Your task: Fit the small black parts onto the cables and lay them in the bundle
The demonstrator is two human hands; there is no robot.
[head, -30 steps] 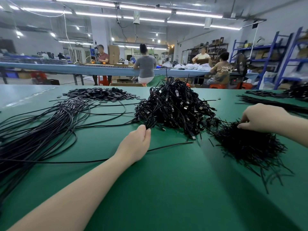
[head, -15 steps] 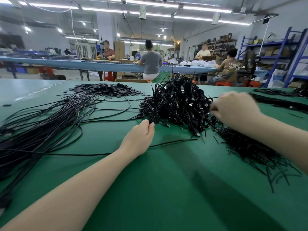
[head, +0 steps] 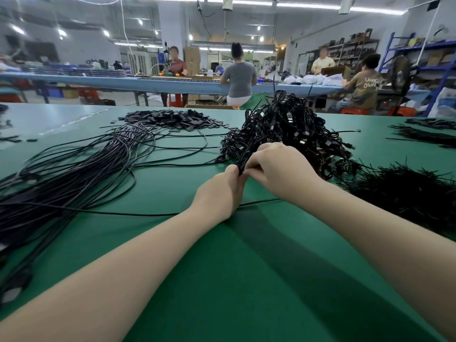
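My left hand (head: 218, 193) and my right hand (head: 276, 166) meet at the table's middle, fingertips together over a thin black cable (head: 138, 214) that runs left across the green table (head: 246, 280). The left fingers pinch the cable end. The right fingers pinch something small and black against it, mostly hidden by the fingers. Behind the hands rises a tangled heap of black cables with connectors (head: 291, 129). A bundle of long black cables (head: 69, 174) fans out on the left. Short thin black parts (head: 404, 191) lie in a pile on the right.
A flat pile of small black rectangular pieces (head: 172, 119) lies at the far middle-left. More black strands (head: 429, 132) lie at the far right. Beyond the table edge several people sit at a long blue bench (head: 148, 82).
My right hand has left the pile of short parts on the right and come left to meet the left hand. The left hand stayed holding the cable end.
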